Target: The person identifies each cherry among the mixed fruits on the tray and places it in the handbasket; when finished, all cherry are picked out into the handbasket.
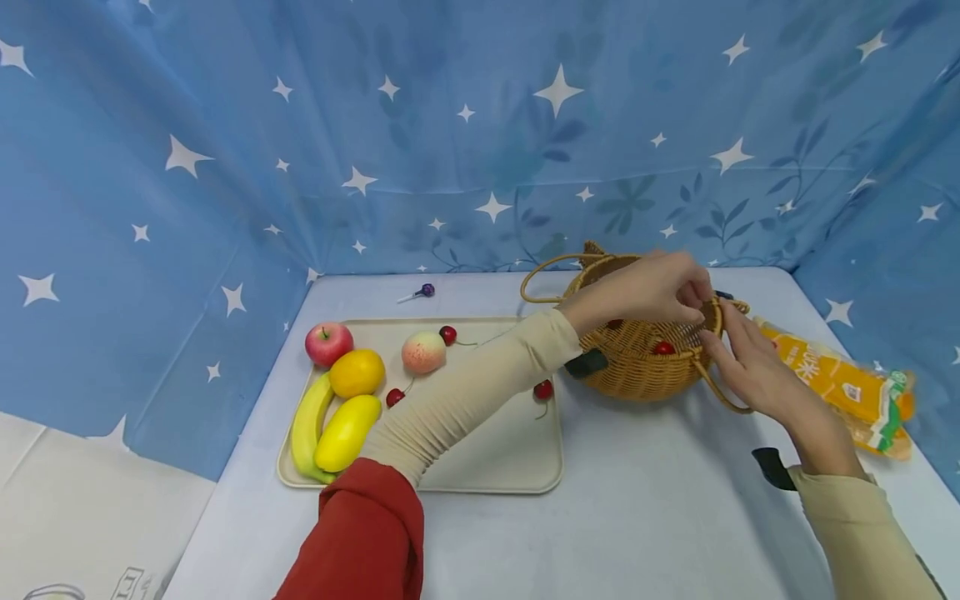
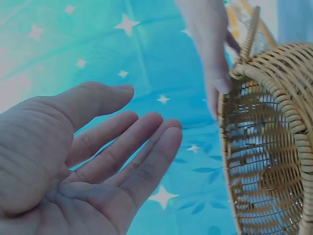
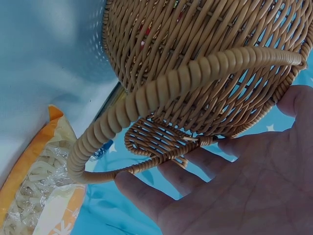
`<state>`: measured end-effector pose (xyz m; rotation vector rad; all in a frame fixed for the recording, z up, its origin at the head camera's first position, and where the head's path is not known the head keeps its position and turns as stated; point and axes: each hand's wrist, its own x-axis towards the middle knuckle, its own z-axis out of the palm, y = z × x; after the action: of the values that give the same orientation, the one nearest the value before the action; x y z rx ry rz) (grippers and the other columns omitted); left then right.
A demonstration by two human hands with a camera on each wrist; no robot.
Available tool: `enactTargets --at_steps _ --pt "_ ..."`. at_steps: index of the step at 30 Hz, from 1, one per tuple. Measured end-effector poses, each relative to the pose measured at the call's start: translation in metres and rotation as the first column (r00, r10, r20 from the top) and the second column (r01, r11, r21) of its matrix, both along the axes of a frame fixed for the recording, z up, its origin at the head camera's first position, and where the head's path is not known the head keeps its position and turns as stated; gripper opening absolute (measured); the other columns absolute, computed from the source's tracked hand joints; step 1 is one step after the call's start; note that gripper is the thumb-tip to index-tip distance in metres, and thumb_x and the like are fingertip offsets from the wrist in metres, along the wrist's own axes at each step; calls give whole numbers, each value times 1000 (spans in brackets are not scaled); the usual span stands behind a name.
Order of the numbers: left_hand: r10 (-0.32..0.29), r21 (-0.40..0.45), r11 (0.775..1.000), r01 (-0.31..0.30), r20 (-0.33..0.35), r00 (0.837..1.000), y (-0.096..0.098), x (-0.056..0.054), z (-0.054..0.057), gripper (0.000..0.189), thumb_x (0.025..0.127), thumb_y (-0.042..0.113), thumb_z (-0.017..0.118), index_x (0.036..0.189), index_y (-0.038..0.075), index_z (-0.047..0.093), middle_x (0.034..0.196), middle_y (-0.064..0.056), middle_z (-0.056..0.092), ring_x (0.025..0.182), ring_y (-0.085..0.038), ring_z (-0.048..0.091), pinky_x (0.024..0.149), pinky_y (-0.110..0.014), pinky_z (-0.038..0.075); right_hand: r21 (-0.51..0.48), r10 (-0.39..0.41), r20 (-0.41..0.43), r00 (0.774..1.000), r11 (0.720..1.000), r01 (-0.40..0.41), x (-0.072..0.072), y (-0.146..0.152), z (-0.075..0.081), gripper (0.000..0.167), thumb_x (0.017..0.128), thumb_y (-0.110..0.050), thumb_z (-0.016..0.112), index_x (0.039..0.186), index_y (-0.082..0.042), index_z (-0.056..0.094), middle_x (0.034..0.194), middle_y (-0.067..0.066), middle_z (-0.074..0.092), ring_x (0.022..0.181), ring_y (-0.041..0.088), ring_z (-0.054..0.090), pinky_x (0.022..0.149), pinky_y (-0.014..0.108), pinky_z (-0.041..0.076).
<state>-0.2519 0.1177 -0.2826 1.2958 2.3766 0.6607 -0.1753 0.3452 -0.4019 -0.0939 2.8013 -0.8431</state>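
Observation:
A round wicker basket with looped handles stands at the back right, holding a red cherry. My left hand hangs over the basket's mouth. In the left wrist view, the left hand has its fingers loosely extended, nothing between them and the thumb. My right hand is at the basket's right rim. In the right wrist view, the right hand has nearly straight fingers against the rim and the looped handle, some fingertips hidden behind them.
A beige tray at left carries an apple, a banana, a mango, a yellow-orange fruit, a peach and several cherries. A lollipop lies behind it. An orange bag lies right of the basket.

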Motion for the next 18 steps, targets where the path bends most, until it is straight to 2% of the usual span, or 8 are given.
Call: enactTargets --at_steps 4,8,13,18 --pt "-7 97 995 10 -35 999 -23 12 4 29 106 20 69 133 10 72 133 -2 76 116 -5 72 96 -8 51 4 -3 -9 1000 1000 3 0 0 0 86 115 -57 26 168 -10 -23 175 33 -18 158 65 -6 115 91 11" --pt "37 173 984 -28 -48 998 -51 27 2 29 107 20 68 134 10 71 133 -2 76 114 -4 73 95 -6 51 9 -2 -20 1000 1000 2 0 -1 1 85 116 -55 26 168 -8 -22 174 35 -16 158 66 -5 115 90 11" --pt "86 247 967 -64 -80 993 -86 45 -8 30 106 16 69 135 8 71 133 -4 76 118 -10 73 98 -10 53 22 -8 -30 1000 1000 9 1 -2 2 84 116 -54 26 168 -7 -21 174 35 -16 158 66 -4 116 90 13" --pt "108 258 964 -67 -150 983 -112 56 -26 33 105 16 70 137 8 70 135 -5 75 124 -16 71 106 -18 52 16 -8 -35 999 1000 9 1 -2 0 84 116 -53 26 168 -7 -20 174 34 -16 159 65 -4 117 89 13"
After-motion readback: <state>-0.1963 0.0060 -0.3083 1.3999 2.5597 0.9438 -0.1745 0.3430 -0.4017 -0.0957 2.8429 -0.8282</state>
